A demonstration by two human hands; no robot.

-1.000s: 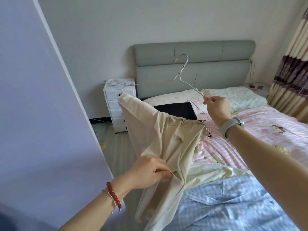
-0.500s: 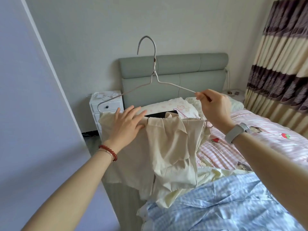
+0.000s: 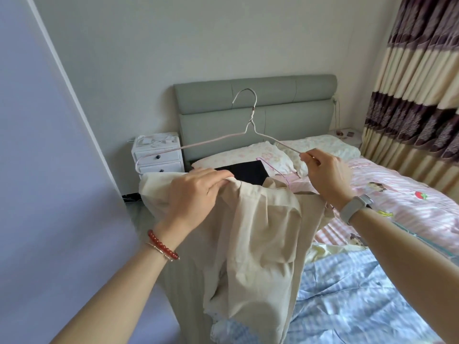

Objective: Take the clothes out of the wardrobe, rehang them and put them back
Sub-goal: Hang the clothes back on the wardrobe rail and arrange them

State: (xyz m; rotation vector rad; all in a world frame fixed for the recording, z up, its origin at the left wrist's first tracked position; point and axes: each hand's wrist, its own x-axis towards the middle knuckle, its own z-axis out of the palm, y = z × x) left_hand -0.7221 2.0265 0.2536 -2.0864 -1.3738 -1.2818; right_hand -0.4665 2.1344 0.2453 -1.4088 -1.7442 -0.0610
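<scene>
A beige garment (image 3: 260, 234) hangs in front of me over the bed's near corner. My left hand (image 3: 196, 194) grips its upper edge with curled fingers. A thin pale wire hanger (image 3: 250, 120) stands upright above the cloth, hook pointing up. My right hand (image 3: 325, 175) pinches the hanger's right arm between thumb and fingers. The hanger's left end dips behind the garment's left shoulder. The lower bar is mostly hidden by fabric.
A bed with a grey headboard (image 3: 255, 95) carries a pink striped cover (image 3: 402, 194), a blue checked cloth (image 3: 360, 294), pillows and a black item (image 3: 248, 171). A white nightstand (image 3: 159, 155) stands left of it. A pale door panel (image 3: 49, 170) rises at left, striped curtains (image 3: 417, 95) at right.
My left hand went from lying flat on the garment to gripping its upper edge near the middle. The hanger dropped lower in view and the garment now hangs longer below it.
</scene>
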